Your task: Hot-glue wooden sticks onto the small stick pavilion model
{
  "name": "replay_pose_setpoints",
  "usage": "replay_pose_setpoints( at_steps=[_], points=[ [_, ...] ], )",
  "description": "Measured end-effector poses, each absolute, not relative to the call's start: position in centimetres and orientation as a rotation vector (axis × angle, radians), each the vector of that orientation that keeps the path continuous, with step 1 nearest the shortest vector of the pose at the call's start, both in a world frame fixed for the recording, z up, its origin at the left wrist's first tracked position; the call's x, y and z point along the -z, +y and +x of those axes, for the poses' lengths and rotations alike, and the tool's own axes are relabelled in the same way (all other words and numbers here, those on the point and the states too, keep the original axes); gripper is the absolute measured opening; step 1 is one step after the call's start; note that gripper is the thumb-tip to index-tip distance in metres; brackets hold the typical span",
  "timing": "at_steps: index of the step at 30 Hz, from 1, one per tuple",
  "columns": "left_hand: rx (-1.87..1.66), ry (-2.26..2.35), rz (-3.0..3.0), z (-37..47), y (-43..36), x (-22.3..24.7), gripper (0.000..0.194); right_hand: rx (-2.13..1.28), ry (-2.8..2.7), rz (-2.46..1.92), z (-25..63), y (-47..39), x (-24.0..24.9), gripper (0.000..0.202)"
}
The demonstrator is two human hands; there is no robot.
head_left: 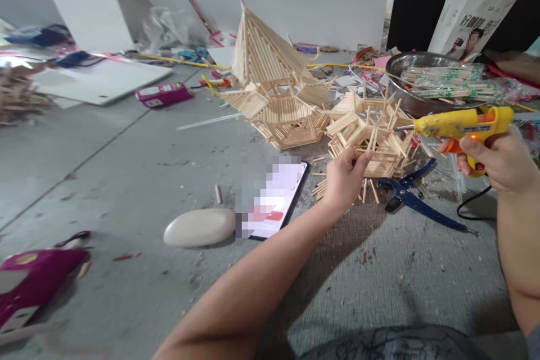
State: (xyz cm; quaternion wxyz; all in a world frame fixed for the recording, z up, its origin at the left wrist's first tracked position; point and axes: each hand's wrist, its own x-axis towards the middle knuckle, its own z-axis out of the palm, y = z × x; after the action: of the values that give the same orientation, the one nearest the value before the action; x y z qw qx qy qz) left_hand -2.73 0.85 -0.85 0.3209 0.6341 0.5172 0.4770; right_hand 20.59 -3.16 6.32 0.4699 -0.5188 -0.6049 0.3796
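My right hand (502,160) grips a yellow hot glue gun (458,122) by its handle, with a finger at the orange trigger. An orange light glows on its side and the nozzle points left. My left hand (346,177) is closed in a pinch at the near side of a low wooden-stick structure (383,164). Thin sticks rise from its fingertips; how many it holds I cannot tell. Behind and to the left stands a larger stick model with a tall pointed roof (270,53). Blue-handled cutters (426,205) lie on the floor below the glue gun.
A phone (282,202) with a lit screen and a white oval case (200,228) lie left of my left arm. A metal bowl (394,81) holds bagged sticks. Purple packages (163,94) rest on the floor. A white bag (468,8) stands at the back right.
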Motion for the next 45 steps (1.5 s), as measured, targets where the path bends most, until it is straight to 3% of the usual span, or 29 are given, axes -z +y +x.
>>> replay_pose_setpoints(
  at_steps=[45],
  points=[
    [-1.176,1.413,1.679,-2.74,1.13,-0.02,0.033,-0.930,-1.498,-1.274,20.32,-3.14,-6.33,0.015]
  ],
)
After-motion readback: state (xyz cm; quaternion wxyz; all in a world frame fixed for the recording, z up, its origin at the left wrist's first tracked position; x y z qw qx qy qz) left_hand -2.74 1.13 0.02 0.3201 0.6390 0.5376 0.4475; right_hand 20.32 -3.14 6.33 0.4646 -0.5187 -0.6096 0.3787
